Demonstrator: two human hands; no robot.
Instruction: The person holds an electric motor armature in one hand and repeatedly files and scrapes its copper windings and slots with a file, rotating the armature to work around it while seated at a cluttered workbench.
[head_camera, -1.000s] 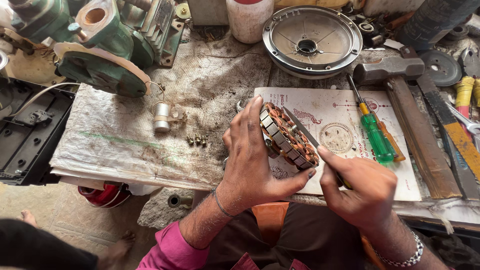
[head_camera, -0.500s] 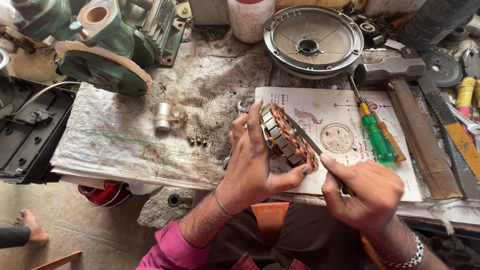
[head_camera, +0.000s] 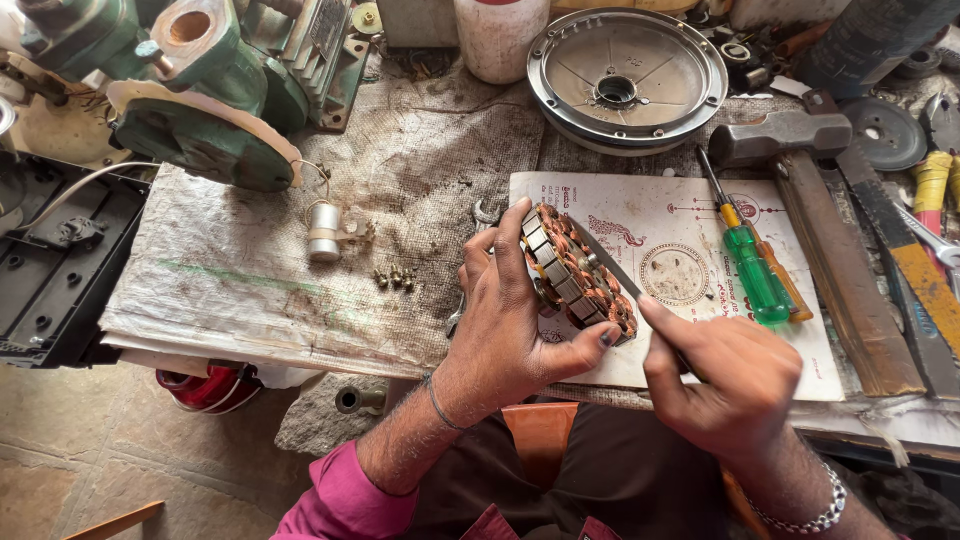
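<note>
— Both hands busy? Where's the wound coil ring (head_camera: 578, 268)?
— Left hand (head_camera: 510, 325) clasps it on edge over the printed sheet (head_camera: 700, 290). Right hand (head_camera: 735, 385) pinches a thin blade (head_camera: 605, 262) against its windings.

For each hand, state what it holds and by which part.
Left hand: copper-wound stator, gripped by its rim. Right hand: thin blade, held at its rear end.

Pale rectangular printed sheet (head_camera: 700, 290) with red ornamental drawings and round emblem — lying flat toward tabletop's near right edge, corner under hands
</note>
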